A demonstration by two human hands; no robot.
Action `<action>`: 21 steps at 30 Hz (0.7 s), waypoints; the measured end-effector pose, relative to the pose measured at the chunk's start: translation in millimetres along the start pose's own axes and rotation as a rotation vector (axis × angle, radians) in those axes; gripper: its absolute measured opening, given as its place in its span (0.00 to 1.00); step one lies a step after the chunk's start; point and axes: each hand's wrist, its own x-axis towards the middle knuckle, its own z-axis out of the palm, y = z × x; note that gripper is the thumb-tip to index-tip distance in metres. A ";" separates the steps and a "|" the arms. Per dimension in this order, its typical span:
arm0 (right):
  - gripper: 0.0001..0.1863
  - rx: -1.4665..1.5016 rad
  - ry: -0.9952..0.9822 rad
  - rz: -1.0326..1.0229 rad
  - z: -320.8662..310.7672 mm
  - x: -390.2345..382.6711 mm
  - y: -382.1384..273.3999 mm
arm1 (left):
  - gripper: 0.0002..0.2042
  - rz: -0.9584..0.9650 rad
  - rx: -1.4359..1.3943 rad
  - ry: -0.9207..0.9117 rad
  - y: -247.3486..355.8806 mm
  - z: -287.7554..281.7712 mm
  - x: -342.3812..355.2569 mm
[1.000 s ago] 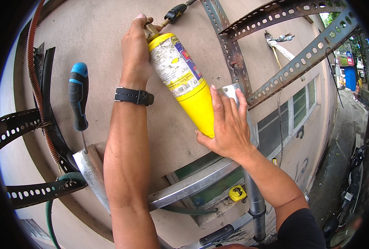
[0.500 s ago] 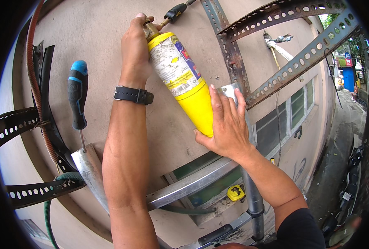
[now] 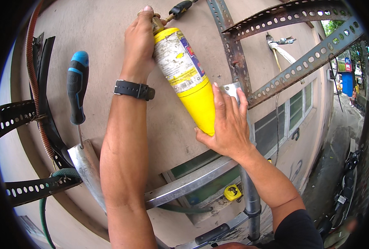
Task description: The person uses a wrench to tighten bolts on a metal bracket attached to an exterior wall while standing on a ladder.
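Head view has the yellow gas canister [image 3: 184,70] slanting in front of the wall [image 3: 101,25], its valve end at upper left and its base at lower right. Closed about the brass valve [image 3: 157,25], the left hand [image 3: 139,45] has its thumb on top and most fingers hidden. At the base, the right hand [image 3: 231,124] touches the canister, thumb spread and fingers extended over a silver metal plate [image 3: 230,89]; whether it actually grips cannot be told. Compared with half a second ago, the canister's top and the left hand sit slightly higher and farther right in view, while the right hand has barely shifted. The blue-and-black screwdriver [image 3: 78,83] also appears higher, and the yellow tape measure [image 3: 232,192] a little farther left. Both hands keep their earlier placement on the canister.
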 end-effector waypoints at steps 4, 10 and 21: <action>0.62 -0.004 0.008 -0.010 1.2 -1.0 0.2 | 0.24 0.006 0.020 -0.011 -2.3 -2.9 2.4; 0.62 -0.006 0.007 -0.011 3.4 -1.2 1.4 | 0.25 0.014 0.075 0.001 -7.3 -7.3 5.4; 0.63 -0.008 0.002 -0.005 3.8 -1.9 1.2 | 0.25 0.002 -0.021 -0.007 -2.3 -1.5 2.5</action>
